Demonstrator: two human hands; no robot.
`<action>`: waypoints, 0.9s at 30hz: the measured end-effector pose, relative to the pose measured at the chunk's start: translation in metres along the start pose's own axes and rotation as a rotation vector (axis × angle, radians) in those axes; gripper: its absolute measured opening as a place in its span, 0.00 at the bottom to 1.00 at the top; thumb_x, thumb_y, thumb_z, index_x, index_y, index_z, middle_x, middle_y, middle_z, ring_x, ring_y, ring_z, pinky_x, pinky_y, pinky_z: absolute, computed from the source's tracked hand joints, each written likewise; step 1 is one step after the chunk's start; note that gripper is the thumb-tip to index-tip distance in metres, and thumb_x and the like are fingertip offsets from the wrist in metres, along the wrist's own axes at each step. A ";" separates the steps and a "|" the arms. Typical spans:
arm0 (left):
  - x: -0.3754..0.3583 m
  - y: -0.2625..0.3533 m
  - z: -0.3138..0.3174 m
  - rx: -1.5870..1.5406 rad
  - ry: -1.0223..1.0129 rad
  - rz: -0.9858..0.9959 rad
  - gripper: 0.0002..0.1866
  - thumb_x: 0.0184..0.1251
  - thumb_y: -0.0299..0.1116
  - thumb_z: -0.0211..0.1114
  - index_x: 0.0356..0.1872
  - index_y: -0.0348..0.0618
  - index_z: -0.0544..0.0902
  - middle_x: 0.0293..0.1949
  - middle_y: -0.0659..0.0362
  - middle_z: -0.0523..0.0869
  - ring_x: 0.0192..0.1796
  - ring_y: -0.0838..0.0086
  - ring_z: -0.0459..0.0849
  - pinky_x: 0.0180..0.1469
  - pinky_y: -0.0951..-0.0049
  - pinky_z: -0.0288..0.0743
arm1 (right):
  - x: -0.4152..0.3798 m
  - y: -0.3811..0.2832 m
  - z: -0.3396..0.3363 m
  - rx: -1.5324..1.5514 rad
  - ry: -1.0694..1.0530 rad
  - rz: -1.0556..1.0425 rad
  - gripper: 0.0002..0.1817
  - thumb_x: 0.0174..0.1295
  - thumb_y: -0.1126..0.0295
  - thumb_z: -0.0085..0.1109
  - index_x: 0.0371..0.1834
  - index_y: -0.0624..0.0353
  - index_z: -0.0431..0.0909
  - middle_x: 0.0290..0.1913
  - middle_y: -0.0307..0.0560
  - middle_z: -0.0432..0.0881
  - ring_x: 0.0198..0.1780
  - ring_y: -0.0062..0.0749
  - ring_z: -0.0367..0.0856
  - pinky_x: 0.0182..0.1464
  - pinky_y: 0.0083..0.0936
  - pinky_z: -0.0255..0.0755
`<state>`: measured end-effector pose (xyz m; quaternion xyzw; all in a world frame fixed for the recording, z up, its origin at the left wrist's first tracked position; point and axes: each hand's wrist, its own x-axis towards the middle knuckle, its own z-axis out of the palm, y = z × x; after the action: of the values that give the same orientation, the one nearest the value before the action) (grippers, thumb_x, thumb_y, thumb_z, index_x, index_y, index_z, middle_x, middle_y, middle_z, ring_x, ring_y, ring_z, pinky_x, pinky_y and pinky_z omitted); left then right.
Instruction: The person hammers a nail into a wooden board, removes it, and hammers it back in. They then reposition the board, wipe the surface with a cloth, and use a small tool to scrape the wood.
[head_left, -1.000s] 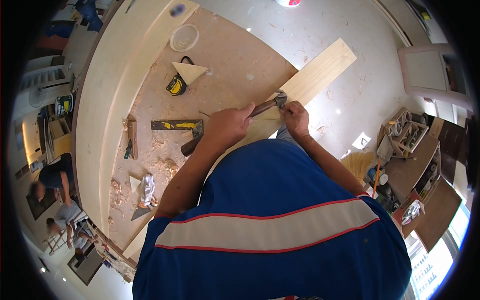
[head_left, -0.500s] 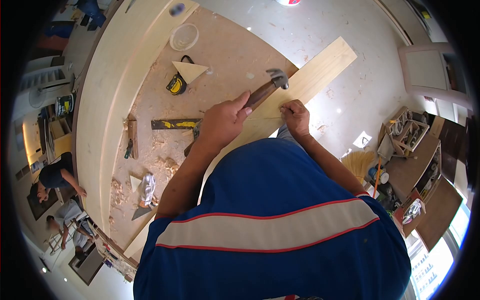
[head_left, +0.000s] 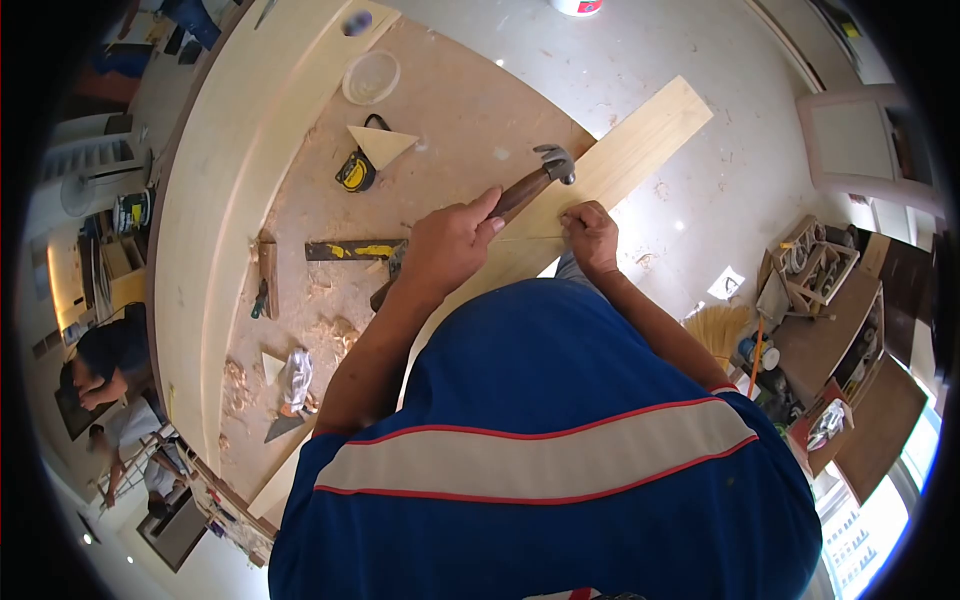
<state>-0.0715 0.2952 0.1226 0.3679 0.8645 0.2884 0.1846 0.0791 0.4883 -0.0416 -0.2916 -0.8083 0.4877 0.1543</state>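
Note:
My left hand [head_left: 450, 245] is wrapped round the wooden handle of a claw hammer [head_left: 530, 184]. The hammer's metal head is just above the edge of a long pale wooden board [head_left: 650, 125], which runs diagonally in front of my body. On that board rests my right hand [head_left: 592, 237], closed, with thumb and fingertips pinched together near a thin line across the wood. Whatever is between those fingertips is too small or too hidden to name. The lower part of the board disappears behind my blue shirt.
On the shaving-strewn worktop lie a tape measure [head_left: 355, 172], a triangular wood piece [head_left: 383, 147], a try square [head_left: 350, 250], a round clear lid [head_left: 371, 77] and a trowel [head_left: 285, 426]. A long pale plank [head_left: 215, 190] borders it. Co-workers [head_left: 105, 355] are at left; a broom [head_left: 718, 330] stands right.
Both my hands and the hammer keep nearly the same place, the hammer head slightly lower. A co-worker at left has drawn a hand back from the plank's edge.

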 end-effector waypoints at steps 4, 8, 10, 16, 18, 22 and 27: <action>-0.008 0.002 0.005 0.135 -0.177 -0.058 0.23 0.75 0.42 0.64 0.67 0.48 0.82 0.39 0.44 0.90 0.43 0.48 0.89 0.46 0.52 0.81 | 0.001 -0.002 -0.001 -0.005 0.010 -0.043 0.03 0.58 0.73 0.71 0.33 0.58 0.86 0.37 0.48 0.86 0.40 0.46 0.87 0.44 0.37 0.80; -0.005 0.008 -0.002 0.156 -0.293 -0.145 0.23 0.75 0.43 0.64 0.67 0.49 0.82 0.45 0.43 0.90 0.48 0.47 0.89 0.50 0.53 0.81 | 0.002 -0.004 -0.002 -0.065 0.010 -0.060 0.02 0.58 0.74 0.71 0.32 0.58 0.86 0.36 0.49 0.86 0.40 0.46 0.86 0.43 0.38 0.80; -0.004 0.010 -0.003 0.079 -0.216 -0.152 0.23 0.74 0.43 0.64 0.67 0.48 0.82 0.44 0.43 0.90 0.48 0.47 0.89 0.51 0.53 0.81 | 0.001 -0.004 -0.002 -0.038 0.006 -0.080 0.02 0.58 0.74 0.70 0.31 0.58 0.86 0.36 0.49 0.85 0.39 0.47 0.86 0.42 0.38 0.80; -0.003 0.007 0.004 0.062 -0.234 -0.180 0.24 0.73 0.44 0.65 0.66 0.48 0.83 0.44 0.42 0.90 0.46 0.45 0.89 0.51 0.53 0.82 | 0.003 -0.004 -0.001 -0.102 -0.004 -0.072 0.02 0.57 0.74 0.70 0.31 0.58 0.86 0.35 0.50 0.85 0.38 0.48 0.86 0.42 0.39 0.80; 0.001 0.010 -0.004 0.113 -0.341 -0.186 0.24 0.73 0.44 0.65 0.67 0.47 0.83 0.45 0.41 0.90 0.46 0.45 0.89 0.51 0.54 0.82 | 0.005 -0.005 -0.003 -0.114 -0.028 -0.094 0.03 0.57 0.73 0.70 0.32 0.59 0.87 0.36 0.51 0.86 0.38 0.48 0.86 0.42 0.38 0.80; 0.006 0.004 -0.005 0.081 -0.273 -0.208 0.24 0.73 0.42 0.65 0.66 0.47 0.83 0.44 0.41 0.89 0.46 0.46 0.90 0.50 0.53 0.82 | 0.012 -0.016 -0.014 -0.087 -0.121 -0.016 0.05 0.58 0.70 0.71 0.33 0.60 0.89 0.37 0.53 0.88 0.38 0.49 0.87 0.42 0.38 0.80; 0.009 -0.007 0.000 0.014 -0.174 -0.142 0.23 0.73 0.41 0.64 0.66 0.48 0.83 0.42 0.42 0.90 0.45 0.45 0.89 0.50 0.50 0.82 | 0.020 -0.026 -0.024 -0.096 -0.239 0.103 0.09 0.59 0.66 0.71 0.33 0.61 0.89 0.35 0.56 0.89 0.36 0.51 0.88 0.41 0.39 0.80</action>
<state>-0.0808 0.2977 0.1172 0.3306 0.8712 0.2354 0.2763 0.0679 0.5085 -0.0080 -0.2797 -0.8272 0.4870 0.0174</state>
